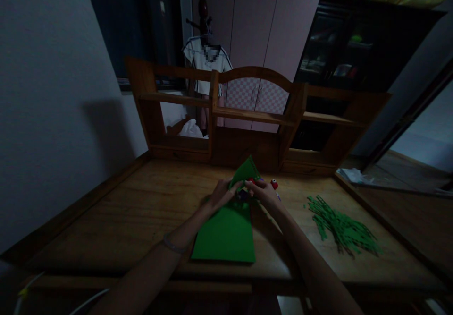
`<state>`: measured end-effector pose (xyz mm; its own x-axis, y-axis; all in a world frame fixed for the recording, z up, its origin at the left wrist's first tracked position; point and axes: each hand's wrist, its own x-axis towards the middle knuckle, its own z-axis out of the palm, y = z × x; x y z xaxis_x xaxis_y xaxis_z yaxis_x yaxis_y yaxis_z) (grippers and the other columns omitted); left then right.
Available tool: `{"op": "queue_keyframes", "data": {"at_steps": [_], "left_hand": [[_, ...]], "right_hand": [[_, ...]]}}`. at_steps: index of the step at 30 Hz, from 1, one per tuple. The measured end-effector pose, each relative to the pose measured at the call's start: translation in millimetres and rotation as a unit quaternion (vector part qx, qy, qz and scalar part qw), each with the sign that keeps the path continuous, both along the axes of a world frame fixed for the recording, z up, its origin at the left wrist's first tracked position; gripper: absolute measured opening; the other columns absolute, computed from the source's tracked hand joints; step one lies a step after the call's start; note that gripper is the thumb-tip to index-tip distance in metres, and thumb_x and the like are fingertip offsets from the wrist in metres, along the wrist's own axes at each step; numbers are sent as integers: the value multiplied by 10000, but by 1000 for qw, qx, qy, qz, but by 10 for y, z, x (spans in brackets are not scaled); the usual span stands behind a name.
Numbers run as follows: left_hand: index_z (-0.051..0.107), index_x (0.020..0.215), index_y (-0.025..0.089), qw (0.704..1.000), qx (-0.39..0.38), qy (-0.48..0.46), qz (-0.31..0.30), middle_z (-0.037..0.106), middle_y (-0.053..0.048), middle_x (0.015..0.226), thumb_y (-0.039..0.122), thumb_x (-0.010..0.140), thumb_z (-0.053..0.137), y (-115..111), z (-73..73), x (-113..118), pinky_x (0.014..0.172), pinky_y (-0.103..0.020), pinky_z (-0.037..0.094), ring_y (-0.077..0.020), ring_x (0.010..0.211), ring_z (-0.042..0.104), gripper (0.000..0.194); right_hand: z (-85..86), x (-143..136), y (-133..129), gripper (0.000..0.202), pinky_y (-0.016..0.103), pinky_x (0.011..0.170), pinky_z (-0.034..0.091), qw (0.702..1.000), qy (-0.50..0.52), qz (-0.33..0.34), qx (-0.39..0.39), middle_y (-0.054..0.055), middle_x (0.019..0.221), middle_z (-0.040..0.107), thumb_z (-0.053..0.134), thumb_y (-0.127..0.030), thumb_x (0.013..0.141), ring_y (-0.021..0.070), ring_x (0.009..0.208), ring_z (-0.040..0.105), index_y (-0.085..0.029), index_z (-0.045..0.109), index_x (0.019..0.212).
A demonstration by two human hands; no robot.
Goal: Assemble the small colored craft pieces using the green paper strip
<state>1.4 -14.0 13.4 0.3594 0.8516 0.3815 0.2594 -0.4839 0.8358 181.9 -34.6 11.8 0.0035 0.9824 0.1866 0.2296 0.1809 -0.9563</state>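
Note:
My left hand (223, 193) is closed on the lower left edge of a green sheet (247, 169), which is bent upward and tilted. Close beside it, my right hand (267, 193) reaches in from the right with its fingertips pressed together. A small dark and red thing shows between the two hands, too dim and covered to name. Flat under both hands lies a stack of green paper (226, 239) near the table's front edge. Just beyond my right hand sits a small red object (274, 184) with a white spot.
A loose pile of green paper strips (343, 227) lies on the wooden table (141, 206) to the right. Along the back edge stands a wooden shelf unit (255, 114). A wall (63, 93) borders the left side. The room is dim.

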Motion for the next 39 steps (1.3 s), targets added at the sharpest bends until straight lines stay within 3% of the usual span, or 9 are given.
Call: {"op": "queue_keyframes", "data": {"at_steps": [8, 19, 39], "left_hand": [[680, 932, 150, 1000, 8, 7, 1, 684, -14, 838, 483, 853, 443, 59, -59, -2, 681, -253, 463, -200, 807, 606, 417], [675, 948, 139, 999, 44, 6, 7, 677, -24, 789, 441, 838, 484, 26, -2, -6, 644, -253, 460, -196, 743, 590, 373], [691, 905, 143, 1000, 26, 0, 4, 687, -18, 775, 416, 835, 480, -18, 19, 6, 637, -248, 475, -197, 762, 611, 352]], "right_hand": [[-1, -12, 19, 369, 243, 546, 354, 999, 35, 12, -7, 3, 587, 578, 661, -526, 667, 121, 543, 507, -164, 606, 620], [20, -38, -2, 373, 242, 533, 345, 999, 35, 3, -8, 8, 588, 583, 679, -524, 652, 125, 542, 507, -157, 617, 624], [51, -100, -83, 355, 232, 490, 299, 996, 90, 2, 5, -30, 545, 500, 669, -513, 658, 95, 489, 423, -173, 576, 615]]}}
